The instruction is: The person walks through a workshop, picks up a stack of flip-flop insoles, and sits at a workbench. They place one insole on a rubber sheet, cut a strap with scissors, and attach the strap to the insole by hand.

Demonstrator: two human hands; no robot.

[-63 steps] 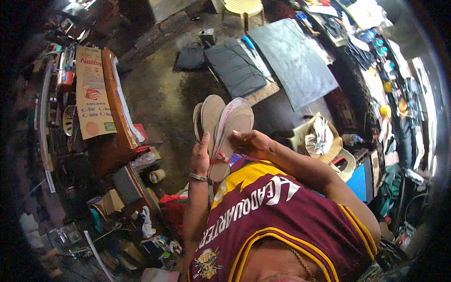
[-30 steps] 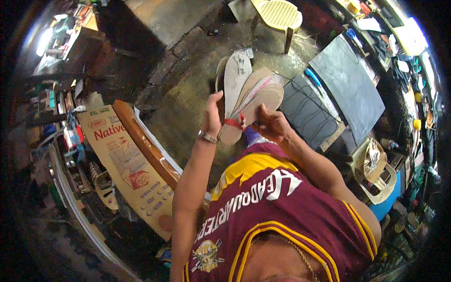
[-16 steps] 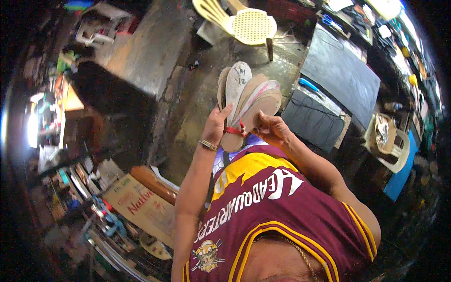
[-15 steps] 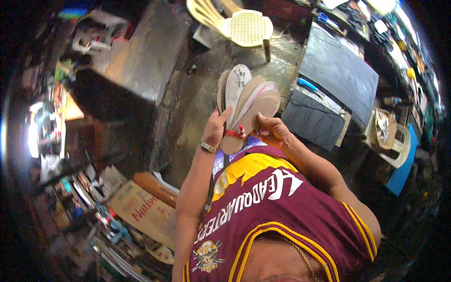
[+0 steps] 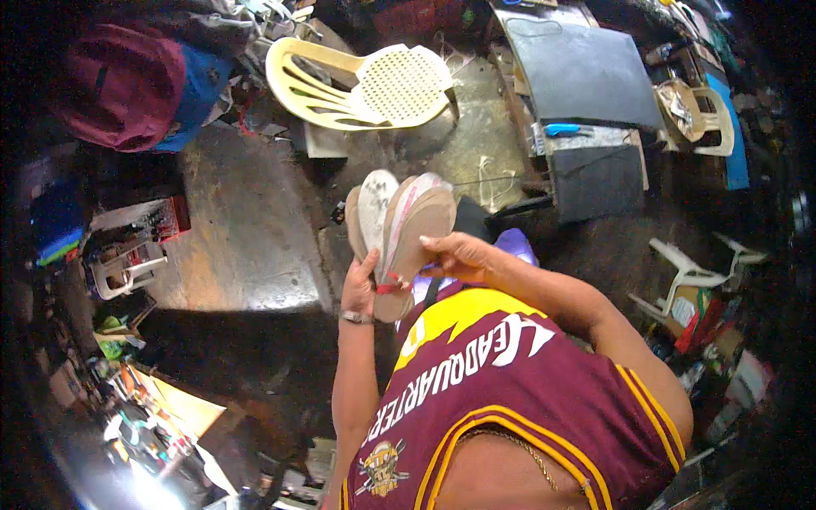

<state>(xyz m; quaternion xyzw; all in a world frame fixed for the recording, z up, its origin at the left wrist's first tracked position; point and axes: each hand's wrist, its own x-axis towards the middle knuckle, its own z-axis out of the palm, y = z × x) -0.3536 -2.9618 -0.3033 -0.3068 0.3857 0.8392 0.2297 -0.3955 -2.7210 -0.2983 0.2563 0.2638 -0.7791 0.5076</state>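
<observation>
Two hands hold a stack of flat tan shoe soles (image 5: 399,234).
Left hand (image 5: 360,287) fingers wrap the stack's bottom; right hand (image 5: 459,255) fingers pinch its side, below the yellow plastic chair (image 5: 365,85).

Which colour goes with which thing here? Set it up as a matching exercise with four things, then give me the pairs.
Things:
1. plastic chair
2. flat sheet on the workbench
3. stack of shoe soles held in the left hand and right hand
4. bundle at upper left

Colours:
A. tan
B. maroon
C. pale yellow
D. dark grey

Pairs: 1-C, 2-D, 3-A, 4-B
</observation>
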